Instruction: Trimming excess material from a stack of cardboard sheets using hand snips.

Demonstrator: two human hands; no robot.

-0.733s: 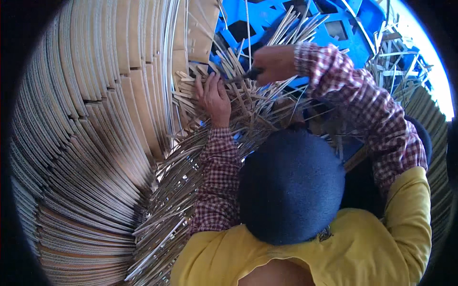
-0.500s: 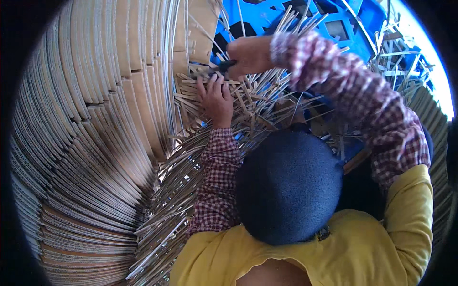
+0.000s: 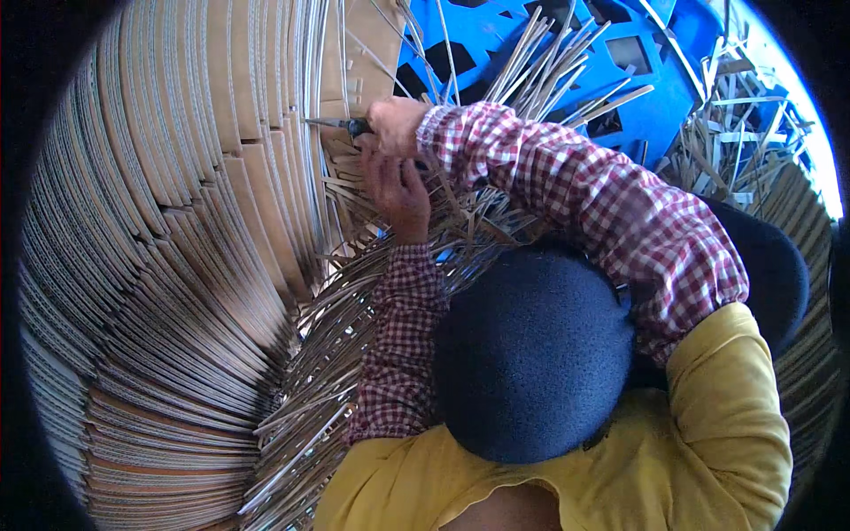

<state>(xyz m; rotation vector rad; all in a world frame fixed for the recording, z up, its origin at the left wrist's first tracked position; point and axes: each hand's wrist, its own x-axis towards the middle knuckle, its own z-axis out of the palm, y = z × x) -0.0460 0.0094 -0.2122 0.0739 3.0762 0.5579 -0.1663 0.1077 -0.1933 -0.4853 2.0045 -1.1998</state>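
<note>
My right hand [image 3: 394, 124] grips the dark handle of a knife-like tool [image 3: 350, 125]. Its thin pointed metal blade reaches left, over the edges of stacked cardboard sheets [image 3: 257, 190]. Just below, my left hand [image 3: 398, 190] has its fingers stretched up, partly hidden by the right hand and in shadow. Narrow cardboard strips [image 3: 345, 190] lie around and under the left fingers. I cannot make out whether the blade touches the cardboard.
Bent rows of cardboard fill the left side. Loose strips [image 3: 301, 389] heap up beside my left forearm. A blue openwork plastic piece [image 3: 646, 62] stands at the far side, with more scraps [image 3: 735, 124] at far right. My dark-clad knee [image 3: 536, 354] rises between my arms.
My right hand has moved left with the tool, across the left hand's fingertips, and the blade now points over the stack's edge. The left hand has stayed nearly in place.
</note>
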